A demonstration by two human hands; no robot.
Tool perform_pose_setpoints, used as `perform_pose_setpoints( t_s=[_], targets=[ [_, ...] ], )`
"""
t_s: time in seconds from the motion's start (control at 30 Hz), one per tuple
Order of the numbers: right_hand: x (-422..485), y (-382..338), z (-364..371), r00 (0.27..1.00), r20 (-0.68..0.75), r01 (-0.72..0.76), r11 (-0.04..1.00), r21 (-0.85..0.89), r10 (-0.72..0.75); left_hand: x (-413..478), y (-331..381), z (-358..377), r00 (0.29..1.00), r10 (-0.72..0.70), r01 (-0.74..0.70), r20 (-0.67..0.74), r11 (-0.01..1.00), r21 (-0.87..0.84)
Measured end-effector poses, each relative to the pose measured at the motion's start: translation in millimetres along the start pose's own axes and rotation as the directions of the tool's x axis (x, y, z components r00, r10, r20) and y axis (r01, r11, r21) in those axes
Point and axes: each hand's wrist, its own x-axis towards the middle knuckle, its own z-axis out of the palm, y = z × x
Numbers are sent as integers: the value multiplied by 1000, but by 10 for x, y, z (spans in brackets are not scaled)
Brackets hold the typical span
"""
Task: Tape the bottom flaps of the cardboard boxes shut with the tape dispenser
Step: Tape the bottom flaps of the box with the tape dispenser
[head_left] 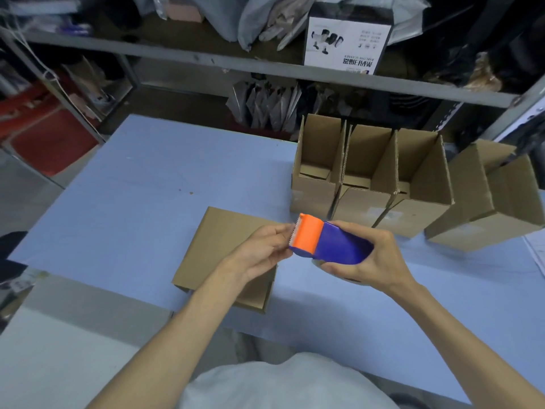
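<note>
A blue tape dispenser [339, 246] with an orange toothed cutter head is held above the blue table. My right hand [371, 258] grips its blue body from behind and below. My left hand [265, 249] pinches at the orange cutter end, fingertips by the teeth. Under my left hand lies a flattened cardboard box [218, 249], its plain face up and its near right corner hidden by my wrist. I cannot see a loose tape end.
Three open cardboard boxes [368, 178] stand in a row at the back right, flaps up, with a tipped box [486, 202] beside them. A metal shelf [206, 59] with bags and a white product box runs behind the table [132, 187]. The table's left half is bare.
</note>
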Motion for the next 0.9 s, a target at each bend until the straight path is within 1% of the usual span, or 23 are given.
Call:
perform_pose_setpoints(
  t_s=[0.07, 0.17, 0.23, 0.33, 0.37, 0.4, 0.47, 0.53, 0.6, 0.7, 0.8, 0.9],
  targets=[
    [0, -3, 12, 1000, 13, -15, 1000, 28, 14, -14, 25, -4, 1000, -11, 11, -10, 999, 42],
    [11, -14, 25, 999, 12, -37, 994, 100, 36, -14, 58, -4, 998, -31, 31, -46, 999, 11],
    [18, -36, 24, 999, -1, -37, 988, 149, 37, -11, 63, -18, 998, -47, 44, -50, 997, -63],
    [25, -55, -7, 999, -27, -37, 979, 200, 43, -14, 94, -76, 994, -107, 104, 4, 955, -277],
    [26, -53, -18, 999, -21, -41, 979, 199, 46, -23, 117, -97, 993, -117, 119, 23, 952, -283],
    [27, -46, -24, 999, -7, -44, 981, 187, 47, -26, 130, -114, 993, -115, 116, 20, 970, -213],
    [22, -28, -21, 998, 27, -53, 987, 151, 49, -44, 147, -113, 997, -75, 76, -24, 996, 53],
    [12, -8, 2, 997, 50, -61, 990, 124, 56, -43, 137, -102, 995, -18, 41, -97, 969, 244],
    [0, 12, 32, 997, 59, -62, 993, 103, 56, -49, 124, -84, 983, 58, 8, -176, 936, 351],
    [-1, 29, 73, 996, 70, -65, 995, 70, 60, -74, 106, -46, 950, 151, -18, -274, 900, 435],
    [9, 51, 89, 995, 80, -54, 998, 34, 52, -82, 103, -61, 919, 167, 28, -358, 876, 481],
    [23, 77, 106, 995, 99, -34, 999, 9, 33, -109, 114, -95, 933, 144, 20, -330, 894, 447]
  ],
)
